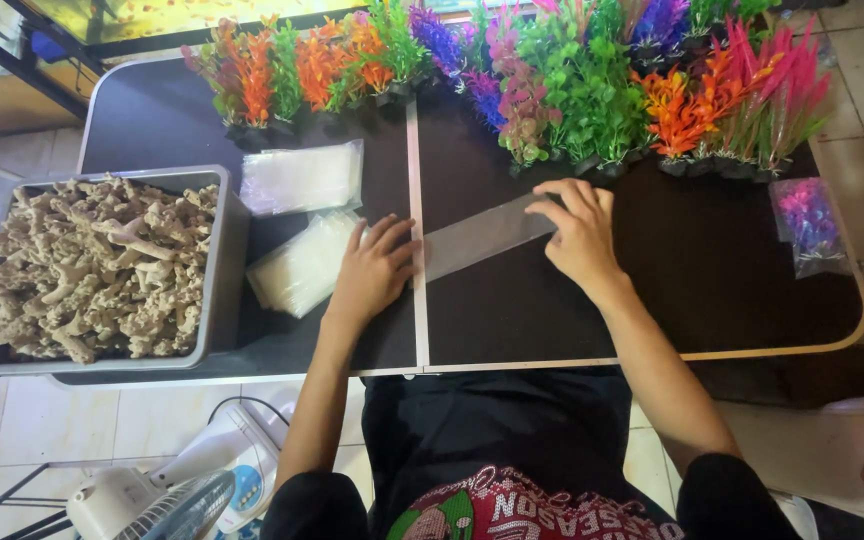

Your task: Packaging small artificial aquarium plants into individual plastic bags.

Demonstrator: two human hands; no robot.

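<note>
Head camera looks down on two hands working one clear plastic bag (480, 238), a long narrow sleeve lying flat across the middle seam of the dark tabletop (732, 270). Right-hand fingers (564, 196) curl down onto the sleeve's far end, pressing it to the surface; whether they pinch it I cannot tell. Left-hand fingers (390, 232) lie loosely spread and flat, their tips on the sleeve's near end by the seam. The right hand (582, 232) and left hand (372, 270) sit on either side of that seam, well apart.

Just left of the left hand lie two stacks of clear bags (302, 225), one behind the other. Beyond them, at the tabletop's left edge, one grey tub (220, 290) holds a heap of pale branching coral pieces (102, 265), too many to count. A row of bright artificial water plants (592, 90) lines the far edge. One bagged pink plant (808, 225) lies near the right edge.
</note>
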